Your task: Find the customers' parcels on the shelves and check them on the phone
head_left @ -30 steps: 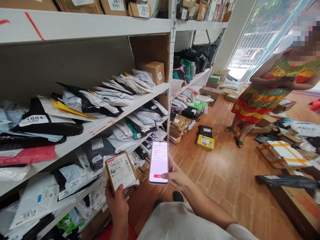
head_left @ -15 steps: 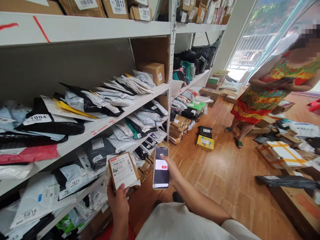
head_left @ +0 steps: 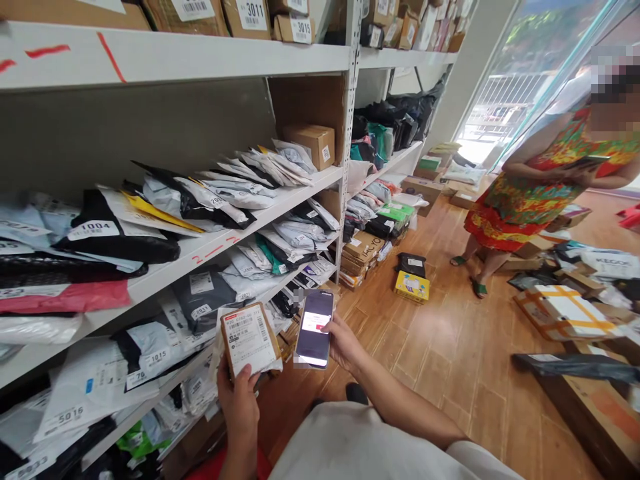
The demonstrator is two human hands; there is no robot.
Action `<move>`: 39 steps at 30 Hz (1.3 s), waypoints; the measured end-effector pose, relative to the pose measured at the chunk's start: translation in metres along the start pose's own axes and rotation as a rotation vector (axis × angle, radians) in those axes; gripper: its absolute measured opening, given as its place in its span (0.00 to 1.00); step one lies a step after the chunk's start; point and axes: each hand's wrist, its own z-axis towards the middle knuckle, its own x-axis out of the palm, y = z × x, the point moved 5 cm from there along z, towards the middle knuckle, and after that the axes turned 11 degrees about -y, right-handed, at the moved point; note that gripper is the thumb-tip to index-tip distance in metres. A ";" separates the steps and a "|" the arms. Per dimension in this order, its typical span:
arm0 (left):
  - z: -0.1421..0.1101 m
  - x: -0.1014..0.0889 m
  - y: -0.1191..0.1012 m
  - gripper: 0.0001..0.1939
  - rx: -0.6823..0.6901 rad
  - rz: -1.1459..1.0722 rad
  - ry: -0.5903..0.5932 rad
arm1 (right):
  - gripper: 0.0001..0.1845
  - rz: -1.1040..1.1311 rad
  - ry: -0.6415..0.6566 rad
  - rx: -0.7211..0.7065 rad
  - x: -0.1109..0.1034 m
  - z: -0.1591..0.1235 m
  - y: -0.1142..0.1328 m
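Observation:
My left hand (head_left: pixel 240 400) grips a small brown cardboard parcel (head_left: pixel 251 339) with a white printed shipping label facing up and clear wrapping around it. Its thumb lies over the label's lower edge. To the right, my right hand (head_left: pixel 345 343) is closed around a smartphone (head_left: pixel 314 330), its thumb on the lit screen near a red button in a white pop-up box. The phone and the parcel are side by side, a small gap apart. Behind the parcel, grey and white mailer bags (head_left: pixel 203 297) lie on a lower shelf.
White metal shelving (head_left: pixel 270 203) full of numbered bags and boxes runs along the left. A yellow box (head_left: pixel 412 287) and a black packet (head_left: pixel 411 265) lie on the wooden floor. A person (head_left: pixel 545 173) stands at right, holding a dark device, near piled cartons (head_left: pixel 565 311).
The phone has shifted slightly left and tilted, and my right thumb has moved down the screen to the red button. The parcel stays in my left hand. The view has turned slightly left.

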 end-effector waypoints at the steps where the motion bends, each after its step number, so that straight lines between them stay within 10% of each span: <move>1: 0.001 -0.002 -0.001 0.35 -0.002 -0.004 -0.003 | 0.21 0.010 0.002 0.006 0.001 0.000 -0.002; 12: 0.010 -0.021 -0.009 0.34 -0.025 -0.037 -0.025 | 0.20 -0.031 -0.025 0.028 0.010 -0.003 -0.021; 25: 0.019 -0.031 -0.007 0.36 -0.002 -0.013 -0.019 | 0.27 -0.265 -0.353 0.079 -0.014 0.018 -0.044; 31: 0.024 -0.031 0.000 0.37 -0.019 -0.020 -0.034 | 0.23 -0.006 -0.005 0.167 0.005 0.011 -0.041; 39: 0.029 -0.024 0.020 0.39 -0.021 0.082 0.036 | 0.23 -0.006 0.124 0.165 0.008 0.008 -0.038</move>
